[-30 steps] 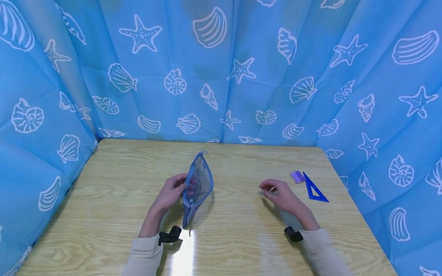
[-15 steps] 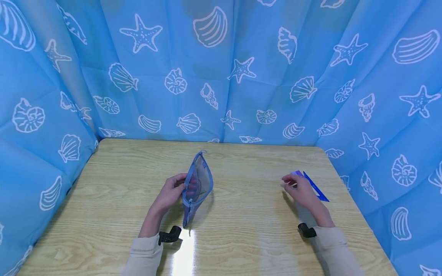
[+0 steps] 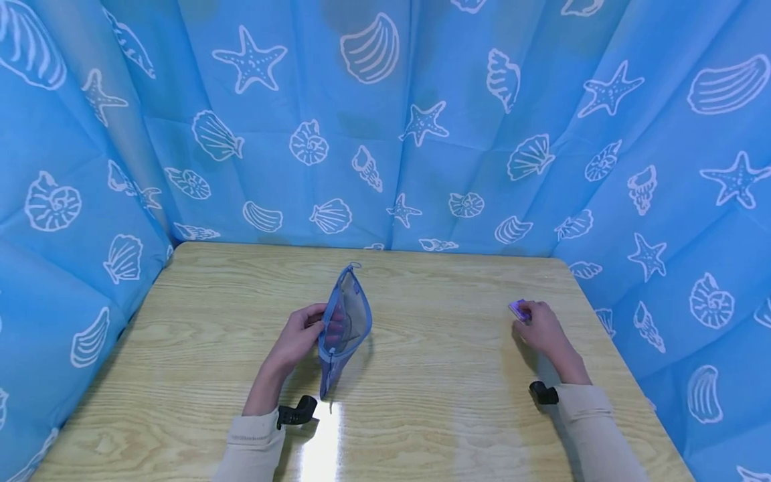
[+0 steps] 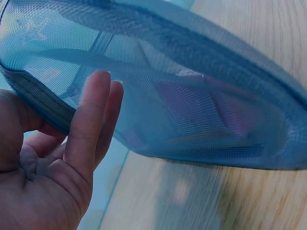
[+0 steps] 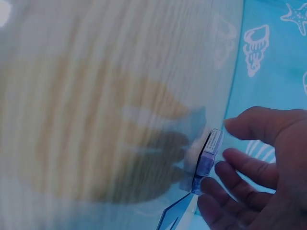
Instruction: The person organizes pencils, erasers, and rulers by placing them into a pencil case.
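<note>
My left hand [image 3: 299, 333] pinches the near side of a blue mesh zipper pouch [image 3: 357, 311] by its rim, and the pouch's mouth gapes. In the left wrist view the thumb and fingers sit either side of the zipper edge, and pinkish patches show through the mesh [image 4: 182, 129]. Over at the right of the table, my right hand [image 3: 542, 328] is at a small purple eraser [image 3: 519, 309] with a pale label. The right wrist view has thumb and loosely bent fingers spread around the eraser [image 5: 207, 158]. A blue set square [image 5: 173, 213] lies beside it, hidden by the hand in the head view.
The wooden table [image 3: 434, 375] has its back edge against a blue curtain [image 3: 385, 134] printed with shells and starfish. That curtain also hangs along both sides. Each wrist carries a small black camera [image 3: 297, 410].
My right hand has moved right and come over the eraser and set square, covering the set square in the head view. The left hand and pouch have stayed in place.
</note>
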{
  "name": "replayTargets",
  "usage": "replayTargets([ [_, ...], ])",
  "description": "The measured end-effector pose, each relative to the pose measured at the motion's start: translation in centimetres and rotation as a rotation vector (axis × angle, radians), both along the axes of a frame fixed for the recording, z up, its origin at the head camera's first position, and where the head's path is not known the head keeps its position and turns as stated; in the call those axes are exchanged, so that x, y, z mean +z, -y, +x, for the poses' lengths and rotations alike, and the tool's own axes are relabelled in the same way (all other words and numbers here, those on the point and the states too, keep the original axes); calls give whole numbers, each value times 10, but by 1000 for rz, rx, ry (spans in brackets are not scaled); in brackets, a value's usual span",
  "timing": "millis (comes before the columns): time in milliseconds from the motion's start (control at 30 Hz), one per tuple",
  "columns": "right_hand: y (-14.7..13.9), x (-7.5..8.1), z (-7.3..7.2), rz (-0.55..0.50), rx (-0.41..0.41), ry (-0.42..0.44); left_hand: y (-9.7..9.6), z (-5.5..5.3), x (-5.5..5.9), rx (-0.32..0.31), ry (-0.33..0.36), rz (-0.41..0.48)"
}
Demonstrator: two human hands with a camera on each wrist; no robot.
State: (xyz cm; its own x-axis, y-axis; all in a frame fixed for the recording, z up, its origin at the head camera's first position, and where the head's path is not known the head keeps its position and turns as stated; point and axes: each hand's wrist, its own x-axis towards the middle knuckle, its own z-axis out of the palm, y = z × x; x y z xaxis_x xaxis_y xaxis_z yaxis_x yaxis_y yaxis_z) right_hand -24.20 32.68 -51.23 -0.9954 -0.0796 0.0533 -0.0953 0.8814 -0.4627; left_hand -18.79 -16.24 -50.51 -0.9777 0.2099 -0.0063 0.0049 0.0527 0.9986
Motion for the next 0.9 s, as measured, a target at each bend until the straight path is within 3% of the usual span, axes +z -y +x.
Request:
replayTargets([
  [433,-5,4,-5,93,-16,45,1,1,0,-13,-8,19],
  [900,7,6,-10,-5,24,89,2,2,1,4,-8,-7],
])
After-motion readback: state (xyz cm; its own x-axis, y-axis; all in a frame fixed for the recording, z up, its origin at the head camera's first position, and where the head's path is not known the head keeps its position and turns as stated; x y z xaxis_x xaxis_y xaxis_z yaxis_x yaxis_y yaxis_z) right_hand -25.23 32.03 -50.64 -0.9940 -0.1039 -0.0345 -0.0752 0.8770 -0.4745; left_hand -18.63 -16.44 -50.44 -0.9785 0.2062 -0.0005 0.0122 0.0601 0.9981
